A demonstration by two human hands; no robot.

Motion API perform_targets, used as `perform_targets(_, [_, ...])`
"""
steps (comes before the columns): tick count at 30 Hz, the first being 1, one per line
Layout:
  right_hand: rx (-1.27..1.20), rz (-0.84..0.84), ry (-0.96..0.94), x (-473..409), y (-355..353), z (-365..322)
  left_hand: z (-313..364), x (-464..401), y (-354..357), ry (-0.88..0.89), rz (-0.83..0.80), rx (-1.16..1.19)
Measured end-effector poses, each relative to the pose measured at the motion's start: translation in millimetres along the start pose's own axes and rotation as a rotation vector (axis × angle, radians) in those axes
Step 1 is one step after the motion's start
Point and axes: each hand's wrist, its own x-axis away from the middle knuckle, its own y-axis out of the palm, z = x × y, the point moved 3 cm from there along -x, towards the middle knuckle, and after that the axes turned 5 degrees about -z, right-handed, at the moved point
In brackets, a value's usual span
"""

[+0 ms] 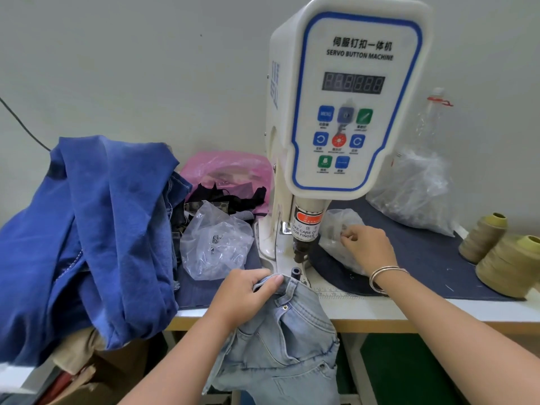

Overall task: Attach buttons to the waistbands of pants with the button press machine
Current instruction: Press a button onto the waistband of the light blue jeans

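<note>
One pair of light-wash jeans point(292, 331) is in hand, and no waistband button is visible on it yet; only a small rivet shows near the pocket. I judge this garment is at the load stage: button not yet set on the die, nothing pressed.

Left to right:
- Blue denim pile point(87, 229) sits on the left end of the table point(409, 308); can't tell whether those are done or waiting.
- Clear bag of metal parts point(213, 241) lies just left of the machine base.
- Left hand point(245, 293) grips the waistband edge, fingers curled over the fold, thumb on top, holding it just short of the lower die point(295, 271).
- Servo button machine point(344, 112): punch point(302, 247) is up, gap above the die is empty, waistband not yet under it.
- Right hand point(368, 247) reaches into a second clear bag point(339, 229) right of the punch, fingertips pinched together, probably picking a button; the piece itself is too small to confirm.
- Thread cones point(502, 258) stand at the far right, untouched.

Left to do, by my read: seat the button, slide the waistband over the die, press.
</note>
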Motion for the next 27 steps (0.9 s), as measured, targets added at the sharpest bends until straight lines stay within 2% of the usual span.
perform_targets(5, [-0.232, 0.086, 0.063, 7, -7, 9, 1, -1, -1, -0.041, 0.007, 0.020])
perform_targets(7, [-0.165, 0.086, 0.052, 9, -7, 9, 1, -1, -1, -0.049, 0.010, 0.014])
perform_targets(11, [-0.014, -0.020, 0.043, 6, -1, 5, 0, -2, 0, -0.066, 0.010, 0.010])
perform_targets(19, [-0.152, -0.081, 0.074, 7, -2, 5, 0, -3, -1, -0.093, 0.014, 0.011])
perform_targets(23, [-0.611, -0.017, 0.102, 29, -15, -11, -1, -3, -2, -0.098, 0.015, 0.025])
perform_targets(24, [-0.758, -0.059, 0.134, 43, -13, -18, -1, -3, -2, -0.099, 0.015, 0.027])
perform_targets(27, [-1.108, -0.340, 0.200, 84, 1, -42, -1, -3, -2, -0.100, 0.018, 0.031])
